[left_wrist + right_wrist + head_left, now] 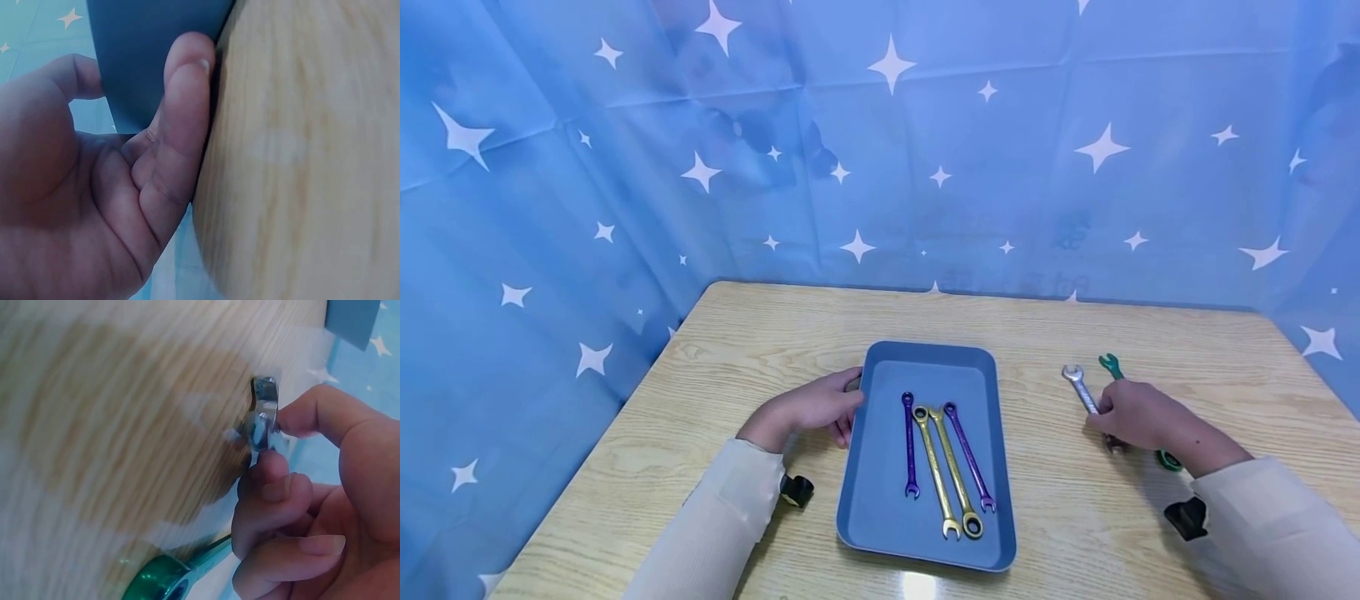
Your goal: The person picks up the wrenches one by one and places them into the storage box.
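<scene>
My left hand (816, 406) holds the left side of a blue-grey tray (880, 546), thumb at the rim and fingers along the outer wall in the left wrist view. Inside the tray lie two purple wrenches, one on the left (910, 450) and one on the right (970, 457), with two gold wrenches (936, 475) between them. To the right of the tray, my right hand (1142, 415) pinches a silver wrench (1079, 388) between thumb and fingers, close over the table. A green wrench (1110, 364) lies beside it, its middle hidden under the hand; its ring end (156, 578) shows in the right wrist view.
The wood-grain table (760, 325) carries the tray and the loose wrenches. Behind it and along its left side hangs a blue cloth (820, 167) with white stars. Each sleeve has a black device at the wrist.
</scene>
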`<action>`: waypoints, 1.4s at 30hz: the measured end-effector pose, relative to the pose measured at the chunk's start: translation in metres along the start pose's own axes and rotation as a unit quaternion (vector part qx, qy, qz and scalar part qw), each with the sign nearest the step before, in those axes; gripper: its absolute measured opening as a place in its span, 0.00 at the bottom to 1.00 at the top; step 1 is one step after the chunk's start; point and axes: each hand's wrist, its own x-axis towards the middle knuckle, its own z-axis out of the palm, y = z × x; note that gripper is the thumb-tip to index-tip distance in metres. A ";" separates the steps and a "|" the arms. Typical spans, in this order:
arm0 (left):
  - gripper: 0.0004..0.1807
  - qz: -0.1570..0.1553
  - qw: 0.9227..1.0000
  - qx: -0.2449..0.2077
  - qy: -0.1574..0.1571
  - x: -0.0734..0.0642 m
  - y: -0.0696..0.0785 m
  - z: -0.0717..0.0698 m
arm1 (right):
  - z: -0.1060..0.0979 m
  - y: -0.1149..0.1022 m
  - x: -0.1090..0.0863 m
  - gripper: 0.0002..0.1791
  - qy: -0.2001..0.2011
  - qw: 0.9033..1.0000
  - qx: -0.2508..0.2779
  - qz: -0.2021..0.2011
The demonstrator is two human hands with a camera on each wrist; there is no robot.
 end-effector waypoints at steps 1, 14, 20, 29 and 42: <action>0.38 0.000 1.000 0.000 0.000 0.000 0.000 0.000 | 0.000 -0.001 0.000 0.15 0.000 1.000 0.003 -0.004; 0.38 -0.004 1.000 -0.005 -0.001 -0.001 0.002 -0.001 | 0.002 -0.008 0.000 0.18 -0.017 0.999 0.033 -0.024; 0.38 -0.006 1.000 -0.005 0.001 -0.001 0.002 0.000 | 0.002 -0.008 0.002 0.17 -0.018 0.999 0.027 -0.026; 0.38 -0.005 1.000 -0.002 0.001 0.000 0.000 0.000 | 0.003 -0.006 0.002 0.18 -0.024 0.999 0.027 -0.030; 0.39 -0.008 1.000 -0.003 0.002 0.000 0.002 0.000 | 0.004 -0.008 0.001 0.15 -0.018 0.997 0.070 -0.024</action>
